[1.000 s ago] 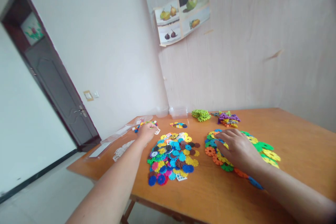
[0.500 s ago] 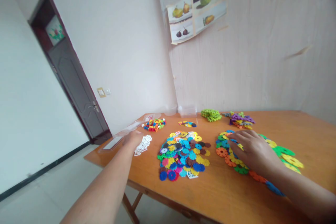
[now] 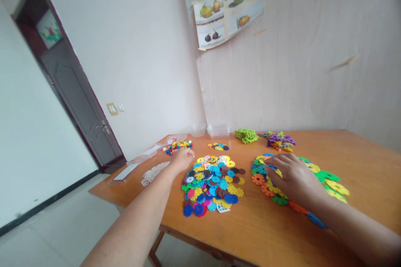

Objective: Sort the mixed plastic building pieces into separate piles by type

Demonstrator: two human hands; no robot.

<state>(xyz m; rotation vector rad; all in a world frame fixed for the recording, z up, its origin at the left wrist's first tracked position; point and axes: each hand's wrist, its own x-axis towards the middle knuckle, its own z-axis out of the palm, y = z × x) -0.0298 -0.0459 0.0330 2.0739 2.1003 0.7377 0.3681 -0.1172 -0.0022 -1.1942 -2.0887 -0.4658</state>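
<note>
My left hand (image 3: 182,159) reaches over the wooden table (image 3: 250,233) to the upper left edge of a heap of small coloured snowflake discs (image 3: 213,185). Its fingers are loosely stretched and I see nothing in them. A small pile of white grid pieces (image 3: 153,173) lies just left of that wrist. My right hand (image 3: 293,177) lies flat, fingers spread, on a sheet of larger joined discs (image 3: 328,179) in green, yellow, orange and blue.
Further back lie a cluster of small coloured bricks (image 3: 178,146), a few discs (image 3: 218,147), a green stack (image 3: 246,135) and a purple heap (image 3: 280,141). Clear plastic tubs (image 3: 216,130) stand against the wall, with a clear lid (image 3: 134,167) near the left edge. A dark door (image 3: 72,91) is at left.
My left hand carried a white grid piece from the far bricks to the white pile, left it there, and has come back to the disc heap. My right hand stayed on the sheet.
</note>
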